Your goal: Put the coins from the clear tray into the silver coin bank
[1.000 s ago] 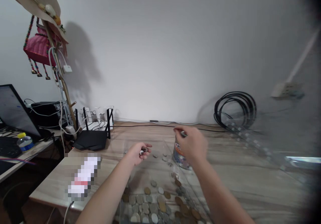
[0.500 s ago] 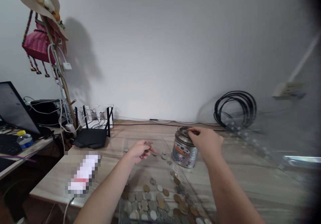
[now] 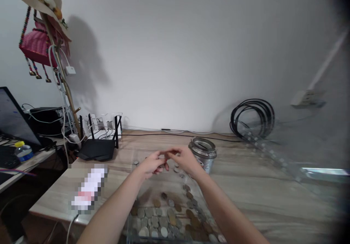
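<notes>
My left hand (image 3: 153, 164) is held above a clear plastic box (image 3: 130, 215), its fingers curled; a coin showed between them a moment ago. My right hand (image 3: 183, 159) meets it, thumb and fingertips pinched together at the left fingertips. Whatever the right fingers pinch is hidden. Silver and brass-coloured coins (image 3: 164, 222) lie spread in the box, densest at its near end. Just behind my right hand stands a silver coin tin (image 3: 207, 163) with a slot in its lid, partly covered by that hand.
A phone with a blurred screen (image 3: 90, 187) and a black router (image 3: 98, 149) are on the left of the wooden table (image 3: 246, 193). Coiled black cable (image 3: 251, 118) leans against the wall at the right. A monitor (image 3: 16, 116) and a yellow-capped bottle (image 3: 23, 151) occupy the neighbouring desk.
My right hand has left the lid of the coin tin and moved left to my left hand's fingertips. The lid's slot now shows. My left hand has stayed nearly in place.
</notes>
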Demonstrator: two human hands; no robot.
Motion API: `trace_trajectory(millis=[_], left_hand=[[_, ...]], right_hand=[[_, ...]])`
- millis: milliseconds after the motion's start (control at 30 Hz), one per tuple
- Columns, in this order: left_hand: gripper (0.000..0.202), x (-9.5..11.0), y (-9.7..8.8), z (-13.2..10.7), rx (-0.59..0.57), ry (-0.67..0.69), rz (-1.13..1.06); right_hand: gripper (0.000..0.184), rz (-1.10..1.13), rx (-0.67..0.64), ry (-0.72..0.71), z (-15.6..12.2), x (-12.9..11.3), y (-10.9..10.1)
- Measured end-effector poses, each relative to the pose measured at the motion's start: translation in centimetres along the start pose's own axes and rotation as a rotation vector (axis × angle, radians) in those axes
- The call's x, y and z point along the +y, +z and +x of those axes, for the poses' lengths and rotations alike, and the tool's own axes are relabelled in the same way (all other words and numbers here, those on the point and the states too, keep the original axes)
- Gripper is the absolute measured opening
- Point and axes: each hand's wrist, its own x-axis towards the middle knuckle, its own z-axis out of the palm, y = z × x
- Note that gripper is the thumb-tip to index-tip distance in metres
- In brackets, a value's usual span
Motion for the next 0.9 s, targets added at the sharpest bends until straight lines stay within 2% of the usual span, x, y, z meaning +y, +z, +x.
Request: trace_trajectory(millis=[100,133,167,200,267,367,400,467,567,600,633,767,800,867,900], left_hand=[[0.035,-0.1,-0.4,0.4,0.140,-0.088,-0.155],[0.035,-0.2,-0.6,0.6,0.185,-0.118,-0.218],[0.036,-0.2,-0.8,0.7,0.212,-0.144,-0.277],[0.037,-0.3,-1.0,0.8,0.217,-0.158,-0.325],[0.039,-0.3,-1.1,0.9,0.191,-0.157,-0.365],[0.039,-0.2,-0.9,0.7,0.145,-0.123,-0.315],[0.038,-0.1,-0.8,0.6,0.136,-0.115,-0.288],[0.037,0.0,-0.6,0.4,0.122,-0.109,-0.225],[0.041,0.1,-0.3,0.1,0.118,-0.087,-0.119],[0.044,0.1,-0.3,0.1,0.117,-0.067,-0.093],[0.047,0.1,-0.2,0.0,0.114,-0.041,-0.075],[0.054,0.2,0.1,-0.3,0.078,0.058,-0.064],[0.054,0.3,0.2,-0.3,0.066,0.067,-0.066],[0.051,0.3,0.3,-0.4,0.032,0.065,-0.074],[0.049,0.3,0.3,-0.3,0.016,0.056,-0.081]], right_hand=[[0.026,-0.311,0.525,0.038,-0.4,0.5,-3.4],[0.027,-0.415,0.642,0.087,-0.5,0.8,-4.5],[0.028,-0.498,0.701,0.157,-0.6,1.3,-5.6],[0.028,-0.549,0.709,0.238,-0.6,1.9,-6.5],[0.026,-0.567,0.623,0.371,-0.6,3.1,-7.6],[0.024,-0.545,0.486,0.443,-0.4,4.6,-8.1],[0.024,-0.556,0.471,0.432,-0.4,4.8,-8.1],[0.026,-0.607,0.530,0.344,-0.3,4.5,-7.8],[0.029,-0.587,0.679,0.082,-0.1,3.2,-6.5],[0.029,-0.519,0.671,0.014,-0.1,2.6,-5.8],[0.029,-0.432,0.602,-0.030,-0.1,2.0,-4.9],[0.026,-0.096,0.049,-0.055,0.1,0.4,-0.4],[0.026,-0.039,-0.055,-0.042,0.1,0.2,0.5],[0.027,0.056,-0.141,-0.007,0.1,0.0,1.4],[0.027,0.085,-0.126,0.013,0.1,0.0,1.3]])
